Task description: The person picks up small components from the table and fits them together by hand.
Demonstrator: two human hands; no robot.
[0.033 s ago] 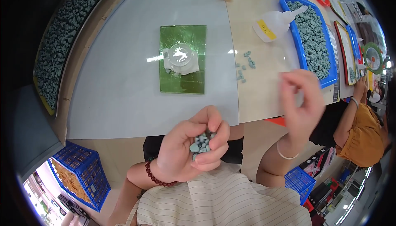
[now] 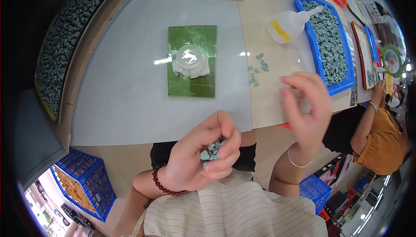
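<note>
Cupped near the table's front edge, my left hand point(image 2: 201, 146) is closed around a small heap of grey-green stone chips point(image 2: 210, 154). My right hand point(image 2: 308, 107) hovers at the right, near the blue tray, slightly blurred. Its fingers are curved and apart, and I see nothing between them. Beyond my left hand, a green rectangular plate point(image 2: 190, 89) lies on the grey mat. On it sits a clear round piece with a white animal figure point(image 2: 190, 57), over a whitish patch. Several loose chips point(image 2: 264, 66) lie on the wooden surface right of the mat.
A blue tray point(image 2: 318, 51) full of stone chips stands at the right. Beside it lies a white squeeze bottle point(image 2: 288, 25) with a yellow label. A long chip-filled trough point(image 2: 65, 42) runs along the left. Another person point(image 2: 377, 144) works at the far right.
My right hand has shifted a little to the left, away from the blue tray. My left hand has stayed almost still, still holding the chips.
</note>
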